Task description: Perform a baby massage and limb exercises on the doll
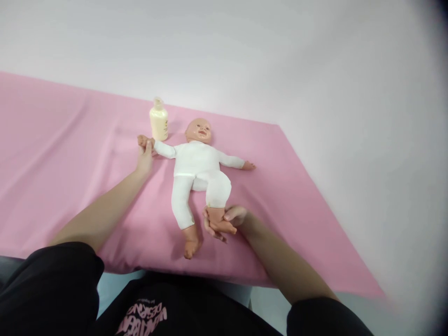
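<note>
A baby doll [198, 159] with a white cloth body lies on its back on a pink-covered table, head away from me and feet toward me. My left hand [145, 154] is closed around the doll's hand on the left, with that arm stretched out sideways. Lower down, my right hand [235, 216] holds the doll's right-side foot [219, 220], fingers beneath it and thumb on top. That leg is bent at the knee and a little raised. The doll's other leg [182, 200] and other arm [233, 161] lie untouched.
A pale yellow pump bottle [159, 123] stands upright just beyond my left hand, left of the doll's head. The pink cloth [63, 149] covers the table, whose right edge slants toward me. A white wall [224, 56] rises behind.
</note>
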`<state>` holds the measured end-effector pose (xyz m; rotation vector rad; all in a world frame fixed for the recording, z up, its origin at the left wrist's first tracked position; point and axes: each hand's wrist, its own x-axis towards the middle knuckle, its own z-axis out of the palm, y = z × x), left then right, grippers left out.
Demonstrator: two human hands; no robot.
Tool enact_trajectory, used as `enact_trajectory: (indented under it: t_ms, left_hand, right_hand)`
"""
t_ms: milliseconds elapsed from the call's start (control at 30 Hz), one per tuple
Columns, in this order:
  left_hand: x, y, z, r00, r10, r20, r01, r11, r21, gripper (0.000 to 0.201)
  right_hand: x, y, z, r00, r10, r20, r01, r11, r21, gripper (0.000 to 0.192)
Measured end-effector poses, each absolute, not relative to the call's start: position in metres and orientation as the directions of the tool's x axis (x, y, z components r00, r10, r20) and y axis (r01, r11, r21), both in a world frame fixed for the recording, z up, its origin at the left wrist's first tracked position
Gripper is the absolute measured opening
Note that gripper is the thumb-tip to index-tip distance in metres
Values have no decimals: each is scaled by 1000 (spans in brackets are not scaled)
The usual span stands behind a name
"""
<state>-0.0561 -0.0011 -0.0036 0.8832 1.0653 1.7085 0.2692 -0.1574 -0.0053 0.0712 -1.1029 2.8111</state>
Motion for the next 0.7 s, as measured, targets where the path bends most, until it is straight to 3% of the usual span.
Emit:
enact_trajectory:
  t_ms: [133, 267, 500, 700]
  left_hand:
    - [-58, 0, 1, -343, 937, -69, -468, -107, 877, 36]
    - [-59, 0, 2, -346, 932, -104, -518, -97, 850, 26]
    - [-56, 1, 0, -362, 930, -63, -525, -148, 838, 33]
    - [-56, 0, -4, -332, 938, 101, -450, -252, 857, 48]
  right_hand:
    - [269, -155, -6, -1000, -9, -20, 20, -680, -733, 48]
    - [265, -153, 3, -991, -56, -125, 136, -521, -842, 44]
    - [265, -138, 2, -957, -256, -139, 227, -355, -907, 44]
    - [260, -130, -5, -920, -391, 33, 82, -274, -958, 52]
